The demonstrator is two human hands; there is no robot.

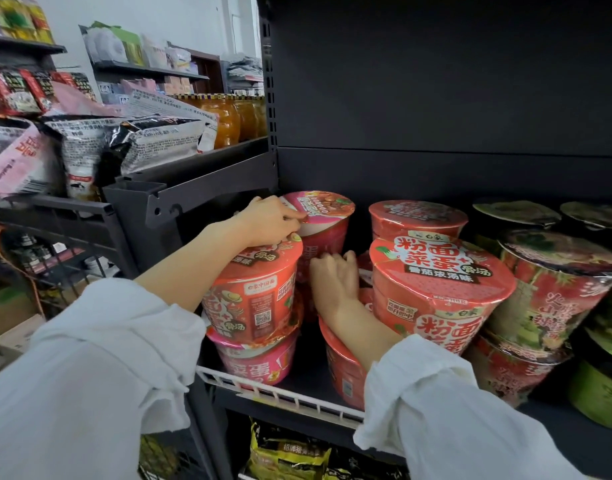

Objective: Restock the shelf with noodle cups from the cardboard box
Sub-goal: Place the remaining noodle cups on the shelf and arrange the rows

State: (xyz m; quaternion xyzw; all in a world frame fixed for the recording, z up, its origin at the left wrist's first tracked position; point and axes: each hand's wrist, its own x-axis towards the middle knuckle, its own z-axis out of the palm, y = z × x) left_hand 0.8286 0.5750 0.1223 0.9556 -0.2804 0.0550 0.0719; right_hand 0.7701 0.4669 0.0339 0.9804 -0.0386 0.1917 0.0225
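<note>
Noodle cup [327,223] under left hand [268,221]

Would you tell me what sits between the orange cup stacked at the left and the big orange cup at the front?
In the head view, the right hand reaches through that gap and touches the pink cup behind.

Orange jars [228,119] stand behind snack bags [148,140] on the neighbouring rack's shelf

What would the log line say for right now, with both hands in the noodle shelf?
left hand: grips pink cup rim | right hand: reaches between cups, hold unclear | shelf: stacked orange cups | box: unseen
</note>
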